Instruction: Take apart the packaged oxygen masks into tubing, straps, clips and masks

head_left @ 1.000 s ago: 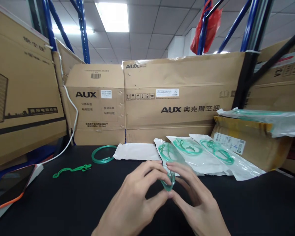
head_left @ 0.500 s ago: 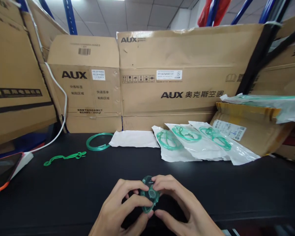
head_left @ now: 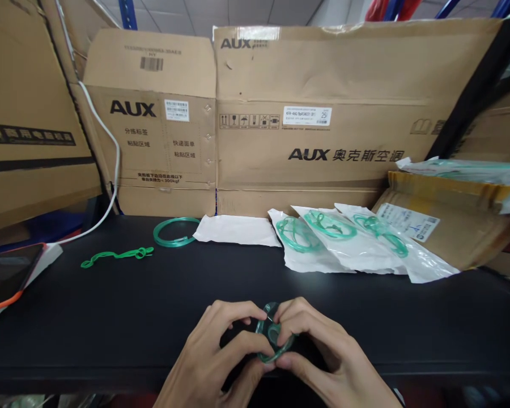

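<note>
A small clear green plastic mask piece (head_left: 272, 334) is pinched between both hands low in the middle of the view, over the front edge of the black table (head_left: 110, 317). My left hand (head_left: 215, 357) curls round its left side, fingertips closed on it. My right hand (head_left: 323, 357) grips its right side the same way. Behind them, a coil of green tubing (head_left: 175, 232) and a green elastic strap (head_left: 117, 255) lie loose on the table. A flat white pouch (head_left: 237, 230) lies beside three sealed pouches (head_left: 344, 241) with green tubing inside.
Large AUX cardboard boxes (head_left: 306, 113) wall the back and left. A cardboard box (head_left: 442, 226) topped by a plastic bag stands at the right. A phone with an orange edge (head_left: 6, 275) rests at the left. A white cable (head_left: 110, 175) hangs down the boxes.
The view tilted downward. Both hands with the mask piece drew back toward me, from near the pouches to the table's front edge, and closed more tightly round it.
</note>
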Demonstrator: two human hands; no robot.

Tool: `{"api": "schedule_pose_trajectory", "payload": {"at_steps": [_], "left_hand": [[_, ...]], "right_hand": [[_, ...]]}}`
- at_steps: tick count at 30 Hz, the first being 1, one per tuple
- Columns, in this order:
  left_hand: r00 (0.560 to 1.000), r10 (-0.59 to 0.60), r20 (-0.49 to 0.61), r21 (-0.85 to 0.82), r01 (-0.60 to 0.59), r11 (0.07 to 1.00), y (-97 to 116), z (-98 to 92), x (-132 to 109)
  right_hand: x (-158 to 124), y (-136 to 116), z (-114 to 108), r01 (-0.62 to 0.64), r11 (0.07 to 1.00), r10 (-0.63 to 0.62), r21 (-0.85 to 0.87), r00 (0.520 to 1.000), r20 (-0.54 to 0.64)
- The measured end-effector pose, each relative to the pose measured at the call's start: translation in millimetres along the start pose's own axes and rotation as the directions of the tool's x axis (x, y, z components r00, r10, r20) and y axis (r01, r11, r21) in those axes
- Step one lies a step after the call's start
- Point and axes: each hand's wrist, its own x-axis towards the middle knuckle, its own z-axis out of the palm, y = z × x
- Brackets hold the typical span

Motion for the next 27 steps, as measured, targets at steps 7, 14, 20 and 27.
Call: {"api": "schedule_pose_trajectory", "payload": {"at_steps": [7, 14, 20, 27], "left_hand": [[1.000, -0.015, -0.003, -0.008, 0.015, 1.000, -0.5, 2.2, -0.7], [0.999, 0.003, -0.040, 0.013, -0.003, 1.000, 2.0, 5.0, -2.5], [1.000, -0.011, -0.021, -0.013, 0.011, 1.000, 1.9, 3.5, -5.0], [0.999, -0.019, -0.041, -0.043, 0.017, 0.999, 7.2, 3.6, -3.2]], "right_hand": [[4.7, -6.3, 3.3, 0.041, 0.999, -0.042, -0.026, 0.999, -0.014], [0.4, -5.8, 1.7, 0.036, 0.999, -0.036, 0.002, 0.999, 0.026], [-3.3, -6.2, -1.3, -0.030, 0.999, 0.027, 0.020, 0.995, 0.097], [-0.7, -9.2, -3.9, -0.043, 0.996, 0.035, 0.073, 0.994, 0.103]]}}
